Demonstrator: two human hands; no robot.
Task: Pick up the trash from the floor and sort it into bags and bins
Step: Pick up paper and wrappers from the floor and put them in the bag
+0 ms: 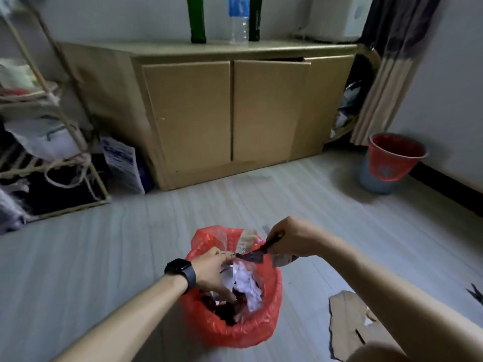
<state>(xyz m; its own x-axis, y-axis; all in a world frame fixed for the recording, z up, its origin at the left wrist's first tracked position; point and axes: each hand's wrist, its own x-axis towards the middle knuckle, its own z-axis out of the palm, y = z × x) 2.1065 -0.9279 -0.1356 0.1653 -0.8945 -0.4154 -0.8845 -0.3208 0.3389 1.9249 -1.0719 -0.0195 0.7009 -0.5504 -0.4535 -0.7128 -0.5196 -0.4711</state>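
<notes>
A red bag (251, 333) sits open on the pale floor (130, 244), near and about centre, with white crumpled paper (248, 283) and darker trash inside. Both hands are over its mouth. The left hand (213, 267), a black watch (180, 270) on its wrist, has its fingers curled and pinches the left end of a dark wrapper (252, 255). The right hand (290, 241), just right of the bag's far rim, is clenched around the wrapper's other end, with some pale scraps bunched under the palm; what those scraps are is too blurred to tell. The wrapper spans between the two hands, above the bag's opening. A torn cardboard piece (347, 325) lies flat on the floor to the near right, apart from the bag. Far behind stands a tan cabinet (261, 113) with a green bottle (197, 19) and a clear bottle (238, 22) on top. At the far right a red bucket (394, 163) sits tilted in a blue bucket (371, 181).
</notes>
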